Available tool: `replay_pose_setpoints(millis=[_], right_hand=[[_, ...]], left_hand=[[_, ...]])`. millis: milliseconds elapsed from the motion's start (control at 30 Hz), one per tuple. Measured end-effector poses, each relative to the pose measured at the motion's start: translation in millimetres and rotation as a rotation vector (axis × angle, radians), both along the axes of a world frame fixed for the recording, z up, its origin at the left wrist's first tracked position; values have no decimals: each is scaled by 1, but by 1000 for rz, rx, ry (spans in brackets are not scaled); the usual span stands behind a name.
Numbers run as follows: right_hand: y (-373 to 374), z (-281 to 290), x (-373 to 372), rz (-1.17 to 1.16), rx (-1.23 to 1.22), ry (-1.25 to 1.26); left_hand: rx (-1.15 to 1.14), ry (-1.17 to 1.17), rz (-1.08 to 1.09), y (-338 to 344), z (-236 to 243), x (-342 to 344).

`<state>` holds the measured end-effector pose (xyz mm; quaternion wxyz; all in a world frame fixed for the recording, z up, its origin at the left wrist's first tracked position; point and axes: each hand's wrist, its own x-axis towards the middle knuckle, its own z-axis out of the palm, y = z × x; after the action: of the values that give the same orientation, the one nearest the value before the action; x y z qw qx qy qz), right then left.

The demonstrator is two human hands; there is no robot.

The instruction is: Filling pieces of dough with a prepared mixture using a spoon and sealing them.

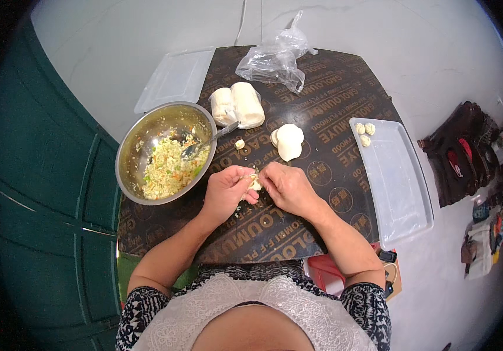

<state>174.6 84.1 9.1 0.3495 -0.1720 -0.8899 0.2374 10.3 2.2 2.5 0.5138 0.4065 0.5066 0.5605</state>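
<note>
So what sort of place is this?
Probably a room, maybe at home, used for preparing food. The table has a metal bowl of chopped filling and a few dough circles; a tray at its right holds three small dumplings.

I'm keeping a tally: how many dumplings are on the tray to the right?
3, all in the far left corner of the tray: the left dumpling and right dumpling side by side, the near dumpling closer to the person. None seems hidden.

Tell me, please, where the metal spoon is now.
In the head view, the metal spoon rests in the steel bowl at left, its handle crossing the rim near the bagged dough stacks.
</note>
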Motion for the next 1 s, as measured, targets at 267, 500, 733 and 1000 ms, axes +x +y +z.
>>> replay_pose_setpoints(millis=[267, 500, 733, 1000], right_hand=[[-5, 6, -2, 66, 39, -9], [2, 9, 3, 57, -26, -29], [4, 3, 5, -35, -151, 76], [1, 2, 1, 81, -125, 99]], left_hand=[[-27, 292, -31, -2, -8, 0], [114, 179, -45, -2, -5, -1], [169, 357, 58, -5, -3, -3], [18, 48, -10, -5, 3, 3]])
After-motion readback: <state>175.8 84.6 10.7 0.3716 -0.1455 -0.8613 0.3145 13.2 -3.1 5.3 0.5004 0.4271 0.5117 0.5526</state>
